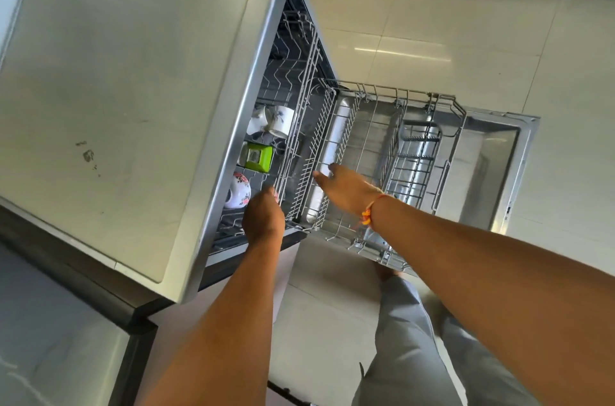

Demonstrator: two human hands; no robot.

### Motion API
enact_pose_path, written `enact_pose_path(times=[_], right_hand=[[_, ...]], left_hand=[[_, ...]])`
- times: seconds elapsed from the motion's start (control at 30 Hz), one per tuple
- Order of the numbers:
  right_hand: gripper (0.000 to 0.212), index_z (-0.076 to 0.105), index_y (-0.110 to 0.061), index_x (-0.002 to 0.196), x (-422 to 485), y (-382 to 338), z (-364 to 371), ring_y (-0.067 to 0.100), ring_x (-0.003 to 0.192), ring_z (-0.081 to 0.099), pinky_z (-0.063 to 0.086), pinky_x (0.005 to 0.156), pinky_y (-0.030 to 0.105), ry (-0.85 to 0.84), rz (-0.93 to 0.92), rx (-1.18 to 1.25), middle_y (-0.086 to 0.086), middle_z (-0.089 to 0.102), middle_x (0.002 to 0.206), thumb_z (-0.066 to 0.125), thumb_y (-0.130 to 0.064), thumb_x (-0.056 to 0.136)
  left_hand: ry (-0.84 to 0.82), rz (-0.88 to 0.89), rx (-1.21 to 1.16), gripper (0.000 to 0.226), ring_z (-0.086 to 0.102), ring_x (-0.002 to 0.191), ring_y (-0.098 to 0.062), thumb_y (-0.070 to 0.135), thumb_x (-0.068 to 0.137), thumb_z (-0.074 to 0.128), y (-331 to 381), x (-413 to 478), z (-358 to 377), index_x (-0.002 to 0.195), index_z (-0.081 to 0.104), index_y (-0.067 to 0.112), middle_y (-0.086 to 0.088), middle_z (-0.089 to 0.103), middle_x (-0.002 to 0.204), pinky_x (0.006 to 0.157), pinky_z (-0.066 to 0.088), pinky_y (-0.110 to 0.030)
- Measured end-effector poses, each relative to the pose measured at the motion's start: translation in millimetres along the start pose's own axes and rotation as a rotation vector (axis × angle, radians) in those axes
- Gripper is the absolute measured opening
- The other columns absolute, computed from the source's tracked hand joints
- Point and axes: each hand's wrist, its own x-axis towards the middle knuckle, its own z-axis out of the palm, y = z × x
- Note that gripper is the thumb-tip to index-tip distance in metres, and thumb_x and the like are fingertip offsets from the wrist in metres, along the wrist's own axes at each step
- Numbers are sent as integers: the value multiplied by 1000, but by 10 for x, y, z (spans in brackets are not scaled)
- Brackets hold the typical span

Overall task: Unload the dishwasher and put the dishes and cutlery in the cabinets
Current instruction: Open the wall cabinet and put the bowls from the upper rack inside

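Note:
The dishwasher stands open below the counter. Its upper rack (304, 126) is pulled partway out and holds white patterned cups (279, 121), a green container (258, 157) and a white bowl with red flowers (238, 194). My left hand (263, 216) is curled over the rack's near front corner, right beside the bowl; its fingertips are hidden. My right hand (342, 189), with an orange thread at the wrist, is stretched out with fingers apart by the upper rack's front wires, holding nothing. The lower rack (409, 96) rests on the open door (492, 156) and holds a steel vessel (339, 132).
A grey countertop (116, 73) overhangs most of the upper rack on the left. A wire cutlery basket (419, 152) sits in the lower rack. Pale floor tiles (432, 23) surround the door. My legs in grey trousers (409, 339) stand just in front of the lower rack.

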Motion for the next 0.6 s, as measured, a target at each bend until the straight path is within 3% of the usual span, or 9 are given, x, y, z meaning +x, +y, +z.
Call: enact_pose_path(times=[0.1,0.2,0.3,0.37,0.47,0.53,0.6], right_hand=[[67,45,-2,142,241,-261,79,32,116,61,49,88,36,6,52,56,21,59,132,34,-55,103],[64,59,-1,126,615,-508,194,20,78,65,50,65,31,14,68,169,16,68,106,37,-56,102],[44,57,-2,130,910,-575,231,15,65,49,45,46,20,107,131,256,19,62,128,47,-34,102],[39,47,-1,138,954,-496,204,14,66,48,36,30,13,123,198,298,18,53,138,46,-15,102],[34,54,-3,130,950,-301,199,30,103,64,45,45,16,204,239,141,16,60,127,47,-18,100],[27,59,-6,119,938,-144,223,33,107,66,58,69,31,175,218,11,13,64,122,51,-21,98],[23,60,-8,116,959,43,203,34,106,66,58,84,40,176,234,-100,12,64,121,54,-20,97]], left_hand=[[19,40,17,22,66,91,-32,7,98,43,-21,-9,63,108,60,17,-10,70,105,61,45,-33],[27,75,3,17,65,85,-30,9,97,47,17,-55,146,100,60,19,-6,70,99,57,46,-32],[39,84,-18,17,64,87,-29,12,98,46,75,-143,220,100,60,21,-3,68,100,57,44,-32],[23,97,-27,17,65,88,-28,13,98,47,110,-221,245,101,60,23,-2,68,100,59,46,-32],[-15,120,-40,17,65,90,-27,14,99,48,157,-351,240,105,60,25,-2,68,101,59,43,-31],[-42,131,-49,17,65,92,-27,14,100,47,186,-445,248,105,59,26,-1,68,101,60,44,-33],[-61,175,-73,16,65,92,-25,16,100,47,225,-560,262,105,58,26,0,68,102,60,43,-32]])
